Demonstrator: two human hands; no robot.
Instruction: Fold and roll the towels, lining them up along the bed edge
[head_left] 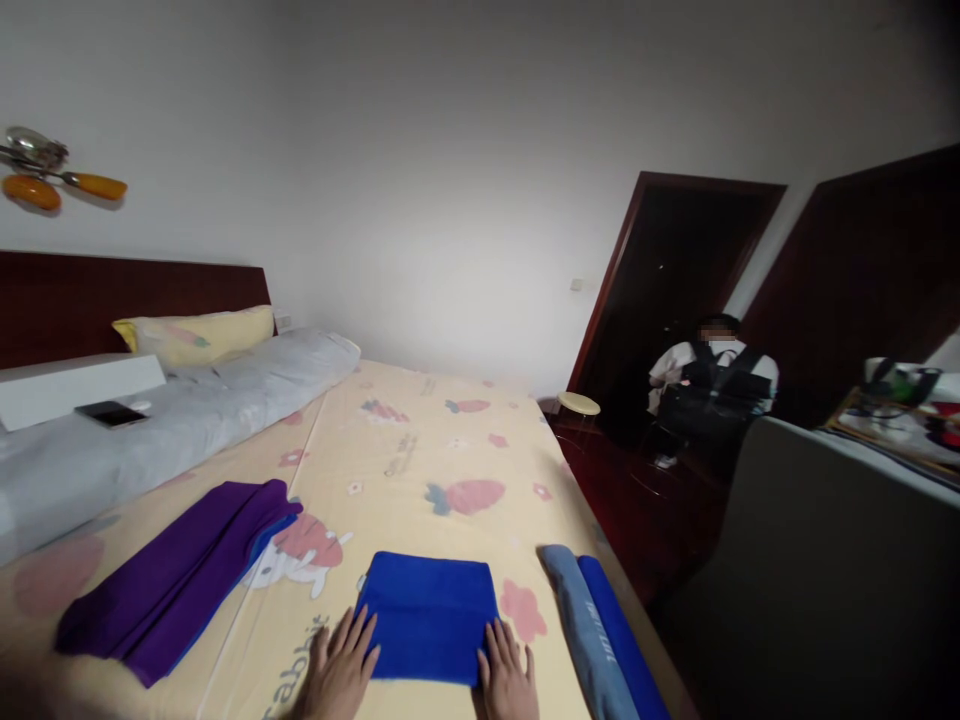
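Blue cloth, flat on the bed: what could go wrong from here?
1. The left hand and right hand touch opposite sides of the blue cloth; uneven pulling could skew or wrinkle it.
2. The grey roll and blue roll lie near the side of the bed; a nudge might drop them.

Palms down and backs facing up, the left hand (343, 662) slants inward toward the right with its fingers stretched forward and slightly spread, while the right hand (508, 672) points forward, leaning a little left, its fingers loosely parted, the 2 hands lying apart.
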